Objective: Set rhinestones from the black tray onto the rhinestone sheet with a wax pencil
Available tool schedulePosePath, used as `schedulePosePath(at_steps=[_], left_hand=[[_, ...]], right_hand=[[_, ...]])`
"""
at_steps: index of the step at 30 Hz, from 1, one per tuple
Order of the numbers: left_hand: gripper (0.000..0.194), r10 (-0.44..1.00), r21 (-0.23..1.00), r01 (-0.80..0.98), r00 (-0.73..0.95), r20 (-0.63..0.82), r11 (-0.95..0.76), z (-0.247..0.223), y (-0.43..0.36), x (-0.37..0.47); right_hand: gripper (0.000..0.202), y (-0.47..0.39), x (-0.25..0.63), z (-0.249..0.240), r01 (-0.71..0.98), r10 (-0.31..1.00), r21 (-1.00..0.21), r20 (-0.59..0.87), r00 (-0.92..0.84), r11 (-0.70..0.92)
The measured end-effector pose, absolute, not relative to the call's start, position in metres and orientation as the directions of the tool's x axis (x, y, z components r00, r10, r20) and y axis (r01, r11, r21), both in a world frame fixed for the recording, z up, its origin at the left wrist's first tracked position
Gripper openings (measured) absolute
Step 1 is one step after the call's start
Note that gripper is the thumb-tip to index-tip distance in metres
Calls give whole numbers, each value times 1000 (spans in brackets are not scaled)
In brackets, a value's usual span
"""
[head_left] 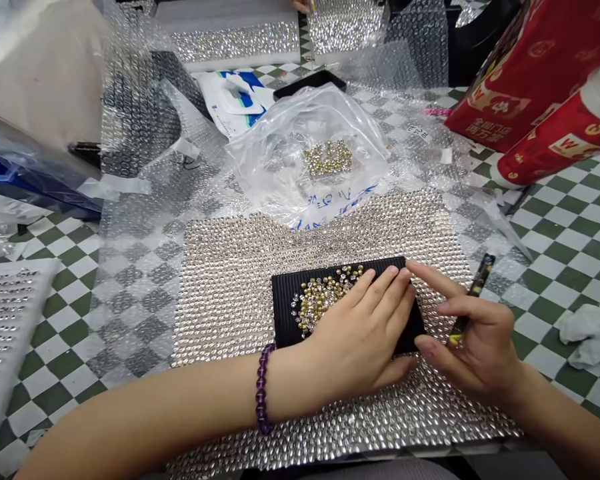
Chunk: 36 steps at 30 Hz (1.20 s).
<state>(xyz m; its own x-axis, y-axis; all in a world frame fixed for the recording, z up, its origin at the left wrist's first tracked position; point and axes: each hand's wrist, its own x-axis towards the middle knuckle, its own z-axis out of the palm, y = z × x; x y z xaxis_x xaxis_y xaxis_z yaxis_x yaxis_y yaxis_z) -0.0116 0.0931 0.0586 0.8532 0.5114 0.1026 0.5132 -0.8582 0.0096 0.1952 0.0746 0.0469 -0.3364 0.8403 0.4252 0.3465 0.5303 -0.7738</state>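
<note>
A black ridged tray (285,313) lies on a sheet (225,293) covered in rows of shiny rhinestones. Loose gold and clear rhinestones (323,297) are heaped on the tray's left and middle part. My left hand (353,333) rests flat across the right half of the tray, fingers stretched out, hiding what is beneath. At the tray's right edge, my right hand (480,350) has its index fingertip and thumb close to or touching the rim. A dark pen-shaped tool (480,277) with yellow marks is held among its fingers, slanting upward.
Beyond the sheet sits an open clear plastic bag (280,153) with gold rhinestones (327,159) inside. Bubble wrap (135,120), a wipes pack (235,100) and a black phone-like object (310,83) lie around it. A red bag (525,80) and red cup (565,137) stand right.
</note>
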Motion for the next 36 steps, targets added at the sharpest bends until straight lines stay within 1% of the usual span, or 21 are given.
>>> schedulePosePath(at_steps=[2,5,6,7,8,10,12,16,21,27,32,34,36], left_hand=[[82,483,18,484,869,113,-875,64,92,-13],[71,466,47,464,874,142,-885,74,94,-26],[69,479,63,475,864,153,-878,77,95,-33],[66,517,107,506,838,177,-856,78,97,-41],[65,564,122,550,805,183,-826,78,99,-49],[66,632,134,617,752,188,-775,75,104,-66],[65,665,149,648,721,195,-747,71,109,-79],[56,695,195,667,681,230,-719,69,117,-91],[47,687,237,645,678,263,-727,73,122,-91],[43,682,269,627,672,288,-731,72,123,-87],[40,668,272,610,691,276,-744,76,124,-86],[43,665,263,611,694,276,-746,79,119,-86],[52,665,226,626,700,258,-746,79,108,-86]], right_hand=[[46,74,195,49,348,847,-776,439,-300,526],[46,74,195,52,349,846,-772,462,-267,531],[47,74,195,52,348,844,-771,466,-264,534],[47,74,195,52,349,845,-771,465,-264,533],[47,74,195,52,347,844,-771,465,-265,534],[47,74,195,49,334,839,-772,473,-268,541],[49,74,196,47,310,833,-775,484,-268,551],[52,75,196,44,287,832,-784,489,-262,551],[53,75,195,44,319,852,-796,435,-290,515],[53,75,198,45,348,870,-802,406,-280,486],[54,75,198,48,356,879,-808,389,-276,469],[54,75,198,48,357,879,-808,387,-277,468],[52,74,198,49,373,881,-803,372,-293,464]])
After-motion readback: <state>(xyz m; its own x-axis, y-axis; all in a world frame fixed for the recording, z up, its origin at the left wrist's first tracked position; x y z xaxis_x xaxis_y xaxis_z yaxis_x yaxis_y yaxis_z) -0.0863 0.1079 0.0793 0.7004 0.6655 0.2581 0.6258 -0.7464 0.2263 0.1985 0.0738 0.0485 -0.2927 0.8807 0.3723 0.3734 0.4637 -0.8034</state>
